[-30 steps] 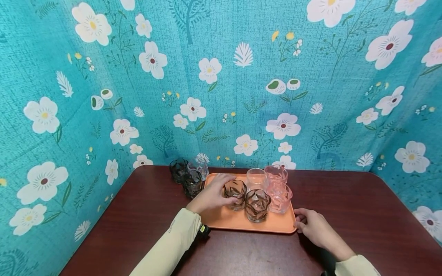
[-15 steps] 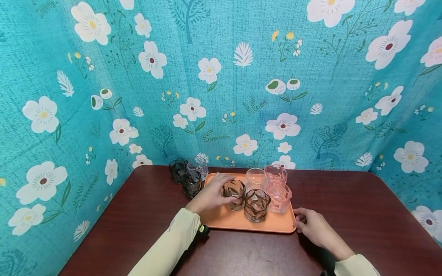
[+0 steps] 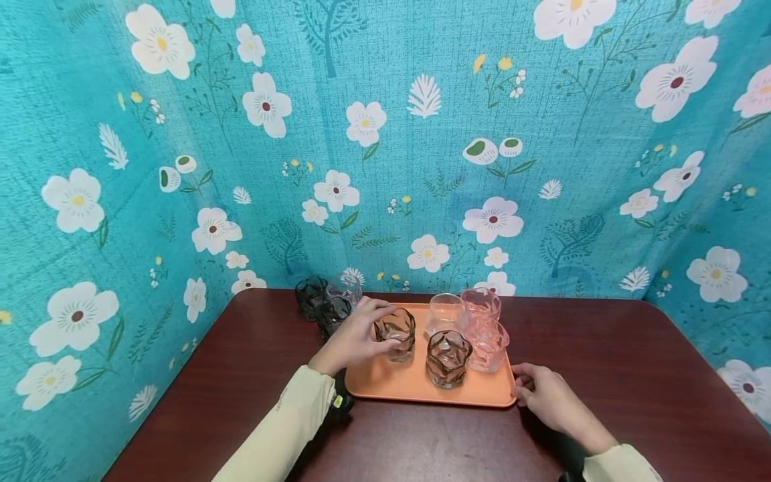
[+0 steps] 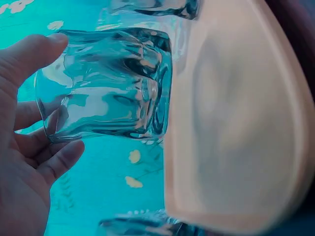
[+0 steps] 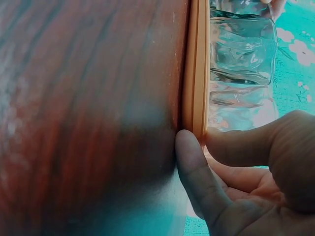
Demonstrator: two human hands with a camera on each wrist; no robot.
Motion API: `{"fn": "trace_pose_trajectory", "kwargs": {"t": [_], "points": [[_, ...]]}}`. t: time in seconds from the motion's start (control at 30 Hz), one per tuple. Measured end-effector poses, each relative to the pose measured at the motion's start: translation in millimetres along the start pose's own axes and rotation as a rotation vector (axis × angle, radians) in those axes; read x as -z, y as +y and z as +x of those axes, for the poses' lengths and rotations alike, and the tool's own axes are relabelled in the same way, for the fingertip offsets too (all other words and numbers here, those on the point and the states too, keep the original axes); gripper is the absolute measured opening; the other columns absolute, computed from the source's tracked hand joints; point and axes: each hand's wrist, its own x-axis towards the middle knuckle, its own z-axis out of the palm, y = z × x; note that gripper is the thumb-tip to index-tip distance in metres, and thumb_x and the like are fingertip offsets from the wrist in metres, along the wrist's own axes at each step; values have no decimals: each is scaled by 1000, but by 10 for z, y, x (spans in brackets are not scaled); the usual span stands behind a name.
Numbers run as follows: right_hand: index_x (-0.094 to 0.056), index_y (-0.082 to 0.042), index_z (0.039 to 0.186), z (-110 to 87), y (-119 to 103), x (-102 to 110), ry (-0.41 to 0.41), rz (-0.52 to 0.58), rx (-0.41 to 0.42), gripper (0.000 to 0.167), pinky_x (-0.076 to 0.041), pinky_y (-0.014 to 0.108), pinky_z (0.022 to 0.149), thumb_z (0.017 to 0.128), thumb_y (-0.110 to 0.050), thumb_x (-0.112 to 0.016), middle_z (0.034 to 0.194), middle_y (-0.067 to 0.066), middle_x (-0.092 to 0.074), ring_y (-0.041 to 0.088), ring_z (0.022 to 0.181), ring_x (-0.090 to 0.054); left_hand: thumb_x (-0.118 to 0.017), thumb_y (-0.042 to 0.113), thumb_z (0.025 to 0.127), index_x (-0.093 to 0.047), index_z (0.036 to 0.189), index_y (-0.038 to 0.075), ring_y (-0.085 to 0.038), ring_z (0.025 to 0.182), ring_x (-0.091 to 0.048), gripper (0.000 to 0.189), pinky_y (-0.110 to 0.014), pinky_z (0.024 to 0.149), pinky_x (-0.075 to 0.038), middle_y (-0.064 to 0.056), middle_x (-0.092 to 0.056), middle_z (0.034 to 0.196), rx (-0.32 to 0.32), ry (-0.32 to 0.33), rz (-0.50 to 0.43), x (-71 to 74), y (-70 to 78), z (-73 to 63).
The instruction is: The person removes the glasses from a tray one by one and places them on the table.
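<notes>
In the head view my left hand (image 3: pixel 355 340) holds a brown-tinted drinking glass (image 3: pixel 399 333) near its rim, above the left part of an orange tray (image 3: pixel 391 387). The left wrist view shows thumb and fingers around that upright glass (image 4: pixel 108 88); whether its base touches the tray is hard to tell. My right hand (image 3: pixel 547 396) pinches the tray's right edge, thumb and finger on either side of the rim (image 5: pixel 195 73). Also on the tray stand another brown glass (image 3: pixel 448 361), a clear glass (image 3: pixel 446 313) and two pink glasses (image 3: pixel 482 302), (image 3: pixel 489 345).
Left of the tray, on the dark red table (image 3: pixel 229 375), stand two black glasses (image 3: pixel 310 298) and a pale, purplish clear glass (image 3: pixel 346 292), partly behind my left hand. A blue floral curtain (image 3: pixel 385 167) closes off the back and sides.
The left hand has moved left and slightly back with the brown glass, leaving a gap from the other brown glass. My right hand has stayed at the tray's edge.
</notes>
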Motion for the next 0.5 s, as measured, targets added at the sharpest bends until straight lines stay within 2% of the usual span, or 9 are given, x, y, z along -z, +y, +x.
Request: {"fn": "trace_pose_trajectory", "kwargs": {"t": [0.23,0.5], "points": [[-55,13,118,16,19,22,-10,-3,-12,36,-51,27,56,85,6,-63,82,6,-59,14,69,-60,-73,40,82,-56,131,11,-14,120,-40,60,-40,94,-41,2,-50,127,26,39,10,223,23,-148],[-55,13,119,30,26,9,-23,-13,-22,36,-50,27,55,85,5,-63,82,5,-59,13,67,-59,-74,41,80,-60,127,7,-13,113,-43,60,-40,88,-45,1,-52,124,9,83,42,576,47,-345]]}}
